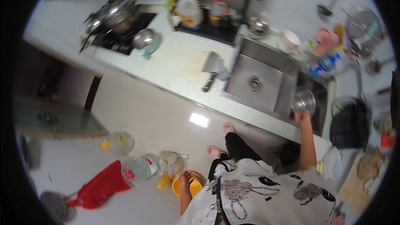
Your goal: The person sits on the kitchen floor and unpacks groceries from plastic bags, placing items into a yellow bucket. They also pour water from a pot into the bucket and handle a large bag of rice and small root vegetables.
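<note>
My right hand (303, 117) grips the near rim of a stainless steel bowl (305, 100). The bowl is over the smaller right-hand basin (320, 112) of a steel sink (253, 78). My left hand (187, 179) hangs low at my side with its fingers apart and nothing visible in it. From this view it overlaps a yellow bucket (196, 187) on the floor; whether it touches the bucket I cannot tell. A cleaver (212, 65) with a black handle lies on the pale countertop (178, 56) left of the sink.
Pots (120, 15) crowd the cooktop (114, 40), beside a metal bowl (144, 38). Bottles stand on a black rack (203, 32). A blue-labelled plastic bottle (323, 65) is behind the right basin. Plastic jugs (142, 167) and a red bag (101, 187) are at lower left.
</note>
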`<action>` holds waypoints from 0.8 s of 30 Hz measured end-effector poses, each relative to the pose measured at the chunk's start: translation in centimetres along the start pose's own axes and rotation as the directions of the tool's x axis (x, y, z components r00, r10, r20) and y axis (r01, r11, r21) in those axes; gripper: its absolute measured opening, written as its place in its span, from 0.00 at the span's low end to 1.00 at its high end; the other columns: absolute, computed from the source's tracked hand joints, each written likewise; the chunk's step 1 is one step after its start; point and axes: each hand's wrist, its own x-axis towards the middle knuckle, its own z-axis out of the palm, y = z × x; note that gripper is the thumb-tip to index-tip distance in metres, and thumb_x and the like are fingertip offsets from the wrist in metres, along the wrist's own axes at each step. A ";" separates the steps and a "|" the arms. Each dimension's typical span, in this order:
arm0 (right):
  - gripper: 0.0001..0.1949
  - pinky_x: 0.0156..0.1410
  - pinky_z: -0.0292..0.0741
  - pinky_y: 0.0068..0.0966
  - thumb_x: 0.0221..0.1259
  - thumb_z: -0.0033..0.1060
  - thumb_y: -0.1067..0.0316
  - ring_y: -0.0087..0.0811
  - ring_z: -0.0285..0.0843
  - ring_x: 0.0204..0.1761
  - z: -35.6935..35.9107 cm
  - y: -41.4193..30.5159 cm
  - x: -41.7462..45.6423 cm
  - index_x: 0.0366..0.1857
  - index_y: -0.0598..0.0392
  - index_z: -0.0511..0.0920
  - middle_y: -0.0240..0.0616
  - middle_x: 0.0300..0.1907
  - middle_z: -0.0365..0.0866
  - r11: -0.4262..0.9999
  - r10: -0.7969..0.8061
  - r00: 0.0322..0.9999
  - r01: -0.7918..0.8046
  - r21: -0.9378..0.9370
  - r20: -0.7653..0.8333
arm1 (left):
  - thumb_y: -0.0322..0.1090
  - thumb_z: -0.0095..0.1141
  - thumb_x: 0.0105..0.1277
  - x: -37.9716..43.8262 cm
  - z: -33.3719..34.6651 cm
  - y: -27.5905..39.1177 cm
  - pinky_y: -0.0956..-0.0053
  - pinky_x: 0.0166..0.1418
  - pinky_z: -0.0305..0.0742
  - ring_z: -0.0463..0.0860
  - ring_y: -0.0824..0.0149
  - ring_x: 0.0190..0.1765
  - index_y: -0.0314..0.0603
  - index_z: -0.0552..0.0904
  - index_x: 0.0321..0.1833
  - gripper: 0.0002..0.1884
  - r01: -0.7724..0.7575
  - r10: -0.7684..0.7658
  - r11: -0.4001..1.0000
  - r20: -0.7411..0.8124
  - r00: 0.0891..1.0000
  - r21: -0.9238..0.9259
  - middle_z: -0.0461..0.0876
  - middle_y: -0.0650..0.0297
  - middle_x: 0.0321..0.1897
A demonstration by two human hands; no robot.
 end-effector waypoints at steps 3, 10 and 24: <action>0.22 0.45 0.75 0.43 0.54 0.51 0.55 0.46 0.71 0.45 -0.7 0.1 2.3 0.50 0.57 0.65 0.47 0.49 0.67 0.997 -0.073 0.987 0.068 -0.035 -0.144 | 0.46 0.38 0.64 -2.7 -0.4 -3.5 0.60 0.50 0.68 0.74 0.60 0.50 0.43 0.63 0.59 0.23 0.025 -0.027 0.999 -0.065 0.998 -0.021 0.72 0.58 0.50; 0.23 0.49 0.71 0.45 0.54 0.50 0.61 0.52 0.58 0.56 -3.5 -1.1 7.2 0.54 0.56 0.61 0.51 0.58 0.54 0.959 0.284 0.945 -0.276 0.069 -0.164 | 0.46 0.37 0.64 -1.8 1.2 -4.4 0.60 0.51 0.68 0.73 0.59 0.51 0.42 0.62 0.60 0.24 0.086 -0.087 0.992 -0.005 0.996 -0.090 0.72 0.57 0.52; 0.26 0.52 0.67 0.53 0.55 0.47 0.65 0.55 0.55 0.57 -6.6 6.5 14.6 0.58 0.62 0.54 0.57 0.58 0.50 0.702 0.650 0.701 -0.406 0.585 -0.293 | 0.47 0.38 0.63 -6.6 12.7 0.8 0.64 0.48 0.69 0.77 0.60 0.46 0.39 0.65 0.58 0.25 -0.177 0.178 0.984 -0.054 0.983 0.033 0.76 0.57 0.47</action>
